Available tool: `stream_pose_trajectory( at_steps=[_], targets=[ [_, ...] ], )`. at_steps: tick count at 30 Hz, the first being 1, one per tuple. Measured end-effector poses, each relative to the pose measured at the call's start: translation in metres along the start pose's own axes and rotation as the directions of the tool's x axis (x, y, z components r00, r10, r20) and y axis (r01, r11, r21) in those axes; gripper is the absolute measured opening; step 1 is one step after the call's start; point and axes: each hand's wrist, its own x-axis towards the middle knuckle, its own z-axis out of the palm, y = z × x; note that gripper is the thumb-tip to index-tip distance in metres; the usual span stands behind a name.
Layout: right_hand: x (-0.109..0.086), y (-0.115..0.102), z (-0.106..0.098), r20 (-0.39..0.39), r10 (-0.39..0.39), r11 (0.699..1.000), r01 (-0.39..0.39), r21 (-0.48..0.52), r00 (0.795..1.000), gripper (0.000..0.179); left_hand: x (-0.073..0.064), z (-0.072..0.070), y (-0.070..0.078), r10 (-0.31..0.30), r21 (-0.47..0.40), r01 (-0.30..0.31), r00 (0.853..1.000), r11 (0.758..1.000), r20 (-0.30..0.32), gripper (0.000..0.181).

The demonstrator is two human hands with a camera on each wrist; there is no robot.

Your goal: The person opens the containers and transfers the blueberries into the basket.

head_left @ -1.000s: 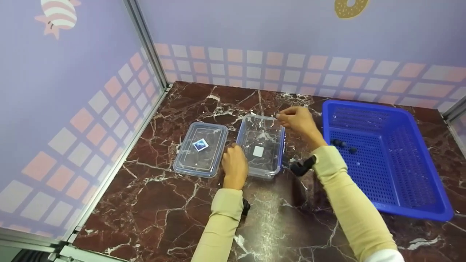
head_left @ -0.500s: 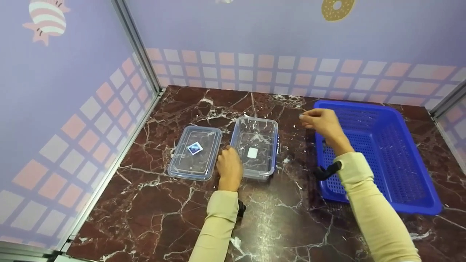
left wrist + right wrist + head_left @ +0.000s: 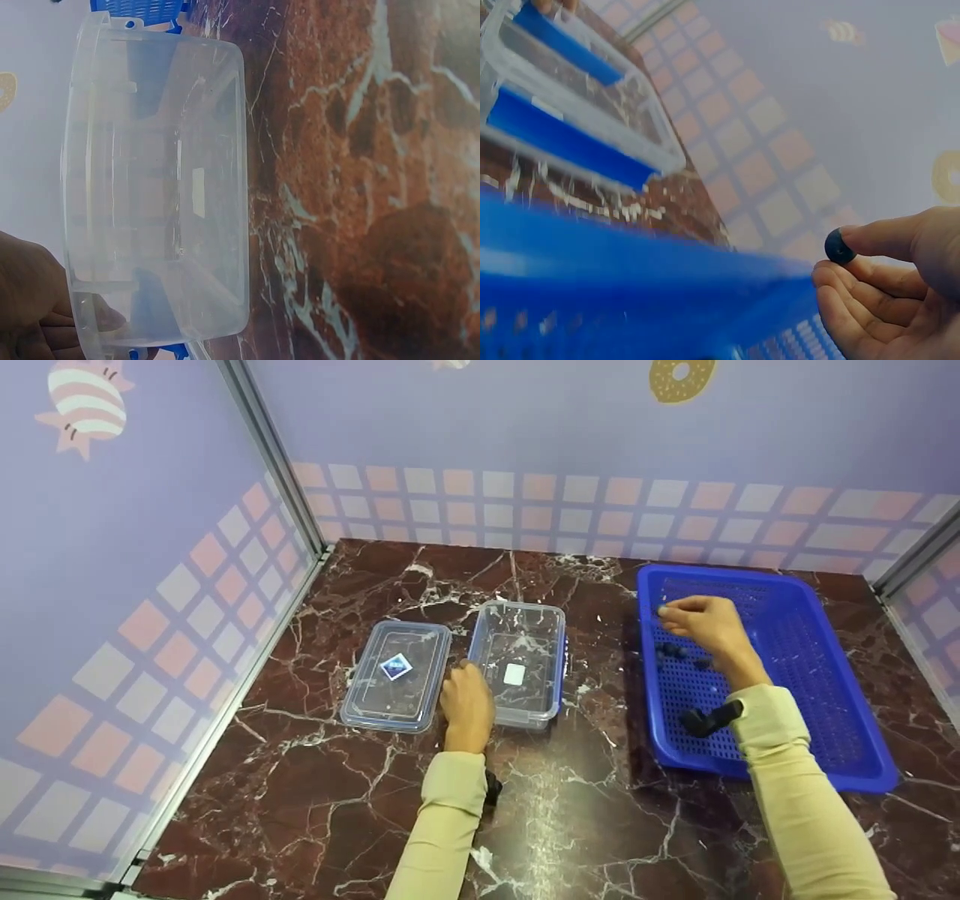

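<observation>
A blueberry [image 3: 839, 247], dark and round, is pinched between the thumb and fingers of my right hand [image 3: 709, 626]. That hand is over the left side of the blue plastic basket [image 3: 653, 697], where several more blueberries [image 3: 675, 651] lie on the perforated bottom. My left hand [image 3: 466, 697] grips the left rim of a clear food container [image 3: 525, 715], and the thumb shows through its wall in the left wrist view. The container stands without a lid and has a white label in it. Left of that hand lies its clear lid [image 3: 405, 701], which bears a blue diamond sticker.
All of this rests on a dark red marbled tabletop [image 3: 315, 802]. Patterned panels [image 3: 480, 427] close off the back and left, meeting at a metal post [image 3: 274, 442]. The basket's raised rim stands right of the container, across a strip of tabletop.
My right hand has moved right, from the container's far right corner to over the basket's left side, holding the blueberry. My left hand stays at the container. The head view has shifted slightly.
</observation>
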Motion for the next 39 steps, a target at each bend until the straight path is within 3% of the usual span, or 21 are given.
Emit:
stream_pose_trajectory(
  at_steps=[5, 10, 16, 21, 25, 29, 34, 37, 39],
  targets=[
    [0.0, 0.016, -0.011, 0.066, 0.08, 0.989, -0.072, -0.126, 0.995, 0.05, 0.001, 0.0, -0.001, -0.008, -0.009, 0.008, 1.0, 1.0, 0.004, 0.009],
    [0.0, 0.031, -0.017, 0.177, 0.168, 0.971, -0.132, -0.198, 0.97, 0.045, -0.001, -0.001, -0.001, -0.004, -0.008, 0.004, 1.0, 1.0, 0.001, 0.01],
    [0.003, 0.041, -0.02, 0.264, 0.212, 0.94, -0.123, -0.318, 0.941, 0.016, -0.001, -0.002, -0.001, 0.009, -0.002, -0.009, 1.0, 1.0, -0.005, 0.011],
    [0.007, 0.049, -0.021, 0.278, 0.287, 0.949, -0.234, -0.209, 0.916, 0.009, 0.0, -0.002, 0.0, -0.005, -0.001, 0.005, 1.0, 1.0, 0.005, 0.01],
    [0.009, 0.056, -0.02, 0.259, 0.351, 0.932, -0.309, -0.19, 0.9, 0.007, 0.001, 0.0, 0.0, -0.011, -0.001, 0.011, 1.0, 1.0, 0.015, 0.01],
    [0.009, 0.061, -0.021, 0.24, 0.369, 0.918, -0.313, -0.242, 0.898, 0.009, 0.0, 0.0, 0.001, -0.013, 0.003, 0.013, 1.0, 1.0, 0.015, 0.009],
    [0.008, 0.062, -0.02, 0.233, 0.363, 0.921, -0.309, -0.239, 0.902, 0.008, 0.0, 0.0, 0.0, -0.012, 0.006, 0.012, 1.0, 1.0, 0.009, 0.01],
    [0.008, 0.058, -0.022, 0.214, 0.352, 0.92, -0.294, -0.261, 0.911, 0.008, 0.001, 0.001, 0.0, -0.009, 0.003, 0.009, 1.0, 1.0, 0.007, 0.01],
    [0.009, 0.054, -0.024, 0.194, 0.32, 0.917, -0.251, -0.311, 0.927, 0.009, 0.001, 0.0, -0.001, -0.011, 0.001, 0.011, 1.0, 1.0, 0.01, 0.009]
  ],
)
